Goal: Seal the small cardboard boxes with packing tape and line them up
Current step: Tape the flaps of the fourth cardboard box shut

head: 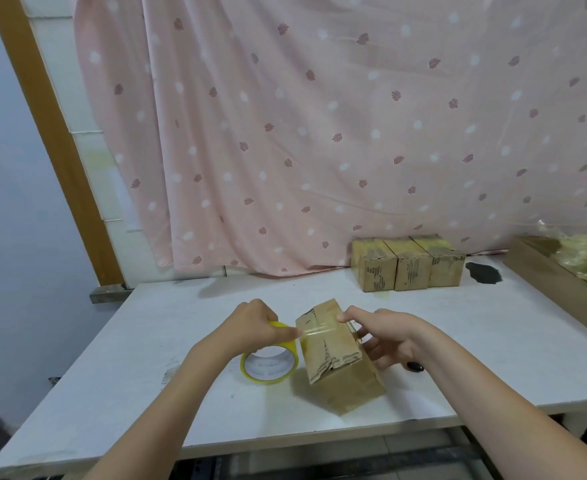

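Observation:
A small worn cardboard box (pixel 337 368) stands near the front of the white table (pixel 458 341). My left hand (pixel 254 323) grips a yellow roll of packing tape (pixel 269 363) just left of the box. A clear strip of tape (pixel 320 330) runs from the roll across the box's top. My right hand (pixel 385 337) holds the box on its right side, with the thumb pressing the tape end down on the top edge. Three sealed boxes (pixel 408 268) stand side by side in a row at the back of the table.
A pink patterned curtain (pixel 320 133) hangs behind the table. A long brown box with pale packing material (pixel 562 268) lies at the right edge. A dark stain (pixel 484 273) marks the table near the row. A small black object (pixel 415 366) lies under my right wrist.

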Motion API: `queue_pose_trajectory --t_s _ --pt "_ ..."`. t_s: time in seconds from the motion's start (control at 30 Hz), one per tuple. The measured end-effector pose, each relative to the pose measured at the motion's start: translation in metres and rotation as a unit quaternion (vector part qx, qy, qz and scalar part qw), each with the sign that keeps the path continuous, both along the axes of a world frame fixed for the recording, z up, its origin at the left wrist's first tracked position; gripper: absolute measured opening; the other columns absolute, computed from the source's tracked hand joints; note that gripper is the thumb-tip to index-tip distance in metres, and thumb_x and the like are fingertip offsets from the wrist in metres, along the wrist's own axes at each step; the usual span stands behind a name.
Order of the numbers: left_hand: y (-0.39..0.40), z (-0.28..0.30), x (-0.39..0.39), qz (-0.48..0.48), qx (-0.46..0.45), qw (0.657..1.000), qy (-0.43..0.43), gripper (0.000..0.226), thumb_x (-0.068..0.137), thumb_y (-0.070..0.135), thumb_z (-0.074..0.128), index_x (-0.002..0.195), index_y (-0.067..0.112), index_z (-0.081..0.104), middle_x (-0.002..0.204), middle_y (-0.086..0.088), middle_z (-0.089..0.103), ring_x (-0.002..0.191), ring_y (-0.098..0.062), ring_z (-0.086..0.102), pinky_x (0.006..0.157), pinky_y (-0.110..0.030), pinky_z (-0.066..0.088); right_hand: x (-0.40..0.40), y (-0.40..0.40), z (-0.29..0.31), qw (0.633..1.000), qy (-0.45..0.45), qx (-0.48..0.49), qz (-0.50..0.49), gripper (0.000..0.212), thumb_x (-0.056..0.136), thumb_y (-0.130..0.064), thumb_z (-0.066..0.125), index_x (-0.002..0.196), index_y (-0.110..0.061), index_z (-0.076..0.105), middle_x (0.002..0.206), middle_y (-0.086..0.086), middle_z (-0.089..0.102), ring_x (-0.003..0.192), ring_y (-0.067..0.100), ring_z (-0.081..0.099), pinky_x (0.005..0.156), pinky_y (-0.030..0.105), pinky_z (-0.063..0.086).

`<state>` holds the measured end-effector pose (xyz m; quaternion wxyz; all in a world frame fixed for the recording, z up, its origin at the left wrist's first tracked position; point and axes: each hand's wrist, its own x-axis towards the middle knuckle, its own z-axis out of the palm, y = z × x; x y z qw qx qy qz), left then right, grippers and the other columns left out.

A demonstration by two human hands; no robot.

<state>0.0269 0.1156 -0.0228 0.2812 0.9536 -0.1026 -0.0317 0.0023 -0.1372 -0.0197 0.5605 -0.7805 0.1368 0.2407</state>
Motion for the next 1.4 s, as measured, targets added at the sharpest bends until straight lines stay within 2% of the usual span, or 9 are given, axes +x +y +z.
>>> queue_pose_trajectory --t_s 0.17,0.33,0.47,0.57,0.7,0.8,0.97,1.13,1.4 --pt "-0.013 -0.003 0.0 -0.003 0.006 1.0 0.026 0.056 0.076 0.057 0.076 0.057 0.014 0.046 0.055 -0.002 0.054 0.044 -0.011 0.047 0.041 -0.016 0.037 0.002 -0.008 -0.004 1.0 0.024 0.011 0.014 0.07 0.077 -0.051 0.07 0.119 0.003 0.057 0.105 0.022 0.069 0.083 0.034 0.065 0.092 0.044 0.053" --pt "-0.026 -0.002 -0.001 -0.003 0.004 0.999 0.033 0.054 0.077 0.057 0.075 0.059 0.014 0.049 0.059 -0.001 0.06 0.048 -0.009 0.051 0.041 -0.015 0.038 0.0 -0.009 0.001 0.994 -0.057 -0.092 -0.006 0.058 0.075 -0.046 0.067 0.112 -0.001 0.063 0.11 0.01 0.07 0.091 0.026 0.07 0.084 0.035 0.058" --pt "-0.04 0.0 0.0 -0.009 0.01 0.999 0.035 0.054 0.078 0.058 0.073 0.057 0.015 0.049 0.059 0.001 0.061 0.049 -0.01 0.051 0.043 -0.016 0.039 -0.018 0.013 0.009 0.905 -0.277 -0.322 0.023 0.049 0.097 -0.027 0.05 0.145 -0.02 0.047 0.147 0.002 0.049 0.13 0.024 0.049 0.098 0.031 0.042" --pt "-0.045 0.001 0.0 -0.008 0.003 0.999 0.038 0.051 0.076 0.056 0.074 0.055 0.015 0.051 0.054 0.003 0.058 0.049 -0.011 0.051 0.046 -0.019 0.041 -0.039 0.029 -0.002 0.84 -0.384 -0.369 0.103 0.04 0.102 -0.032 0.041 0.14 -0.023 0.049 0.142 0.001 0.053 0.133 0.025 0.047 0.105 0.035 0.042" --pt "-0.047 -0.002 0.0 -0.01 0.004 1.0 0.021 0.049 0.076 0.057 0.072 0.059 0.013 0.055 0.052 0.005 0.059 0.051 -0.011 0.052 0.05 -0.022 0.041 -0.054 0.032 -0.022 0.806 -0.334 -0.444 0.205 0.079 0.095 -0.069 0.019 0.156 -0.02 0.021 0.164 -0.005 0.013 0.151 0.013 0.008 0.119 0.031 0.017" --pt "-0.048 -0.002 -0.004 -0.019 -0.009 1.0 0.005 0.051 0.08 0.055 0.069 0.057 0.014 0.05 0.044 0.009 0.051 0.049 -0.011 0.045 0.049 -0.022 0.036 -0.058 0.029 -0.029 0.795 -0.362 -0.449 0.187 0.097 0.082 -0.082 0.011 0.158 -0.022 0.014 0.165 -0.007 0.006 0.151 0.009 0.002 0.12 0.027 0.008" --pt "-0.026 -0.008 -0.01 -0.015 -0.115 0.993 0.001 0.062 0.088 0.05 0.067 0.062 0.019 0.02 0.06 -0.001 0.018 0.055 -0.016 0.02 0.052 -0.028 0.018 -0.062 0.033 -0.034 0.77 -0.399 -0.475 0.151 0.103 0.068 -0.07 -0.001 0.157 -0.02 0.019 0.164 -0.004 0.014 0.151 0.01 0.009 0.118 0.021 0.006" --pt "-0.017 -0.013 -0.016 -0.011 -0.127 0.992 -0.023 0.064 0.086 0.05 0.069 0.063 0.017 0.02 0.065 -0.004 0.018 0.06 -0.017 0.019 0.052 -0.029 0.015 -0.06 0.04 -0.038 0.768 -0.417 -0.465 0.14 0.099 0.074 -0.068 0.004 0.154 -0.015 0.029 0.161 0.001 0.027 0.149 0.014 0.02 0.119 0.026 0.009" --pt "-0.016 -0.007 -0.008 -0.019 -0.074 0.997 -0.033 0.064 0.081 0.047 0.075 0.055 0.02 0.023 0.057 0.001 0.017 0.053 -0.015 0.019 0.05 -0.027 0.016 -0.06 0.038 -0.037 0.768 -0.418 -0.465 0.139 0.097 0.071 -0.061 0.003 0.156 -0.018 0.02 0.163 -0.001 0.019 0.15 0.012 0.013 0.119 0.024 0.006"
